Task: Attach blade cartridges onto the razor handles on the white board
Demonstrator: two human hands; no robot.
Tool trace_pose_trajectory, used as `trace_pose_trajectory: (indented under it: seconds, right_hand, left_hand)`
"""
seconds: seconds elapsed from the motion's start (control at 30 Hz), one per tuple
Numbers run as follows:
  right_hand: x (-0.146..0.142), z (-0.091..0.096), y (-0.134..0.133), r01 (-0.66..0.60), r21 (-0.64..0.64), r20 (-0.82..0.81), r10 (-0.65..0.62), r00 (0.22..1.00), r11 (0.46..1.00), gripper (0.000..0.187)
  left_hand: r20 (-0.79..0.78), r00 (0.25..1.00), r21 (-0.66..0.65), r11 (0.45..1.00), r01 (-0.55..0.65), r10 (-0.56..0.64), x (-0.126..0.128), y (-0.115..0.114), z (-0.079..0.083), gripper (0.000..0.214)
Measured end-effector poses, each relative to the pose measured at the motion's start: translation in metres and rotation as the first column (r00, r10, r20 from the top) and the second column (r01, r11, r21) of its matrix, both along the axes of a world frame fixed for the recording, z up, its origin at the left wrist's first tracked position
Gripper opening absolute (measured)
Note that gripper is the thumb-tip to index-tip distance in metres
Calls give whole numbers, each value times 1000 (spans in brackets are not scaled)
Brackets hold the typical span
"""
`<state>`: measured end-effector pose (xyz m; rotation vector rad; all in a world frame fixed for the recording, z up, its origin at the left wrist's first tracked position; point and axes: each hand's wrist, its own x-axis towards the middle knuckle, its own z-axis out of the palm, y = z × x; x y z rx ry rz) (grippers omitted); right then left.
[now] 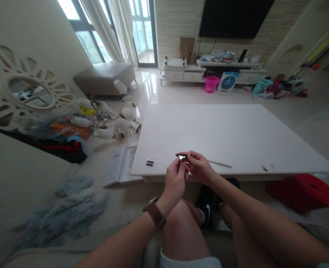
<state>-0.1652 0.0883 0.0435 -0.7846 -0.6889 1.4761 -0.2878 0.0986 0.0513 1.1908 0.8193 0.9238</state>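
Note:
Both hands meet just over the near edge of a white table point(214, 130). Between the fingertips is a small black and silver piece point(182, 158), too small and partly covered to name. My left hand point(175, 180), with a brown-strapped watch at the wrist, pinches its lower, shiny part. Closed on the dark upper part is my right hand point(200, 166), thumb and forefinger together. A thin pale stick point(219, 163) lies on the tabletop right beside the right hand. Left of the hands rests a small clear packet point(150, 162) with two black strips.
A small brown-and-black piece point(264, 168) lies near the table's front right edge. Below it stands a red stool point(306, 191). An open white box point(122, 165) and a chandelier with white shades point(120, 123) are on the floor at left.

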Motion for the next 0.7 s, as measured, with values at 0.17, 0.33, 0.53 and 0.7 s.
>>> trace_pose_trajectory:
  seconds: [0.17, 0.33, 0.53, 0.7]
  right_hand:
    - [0, 0, -1, -49, -26, -86, 46, 995, 998, 27]
    - [2, 0, -1, -89, -23, -114, 86, 990, 996, 26]
    - [6, -3, -1, -95, 0, -133, 94, 987, 996, 23]
    - [6, -1, -1, -88, 1, -145, 87, 986, 996, 25]
  left_hand:
    - [23, 1000, -22, 1000, 10, -9, 0, -1, 2, 31]
    - [9, 1000, 14, 999, 29, -29, -1, 0, 2, 27]
    - [26, 999, 33, 999, 35, -36, 0, 0, 2, 28]
    - [61, 998, 42, 999, 18, -21, 0, -3, 4, 30]
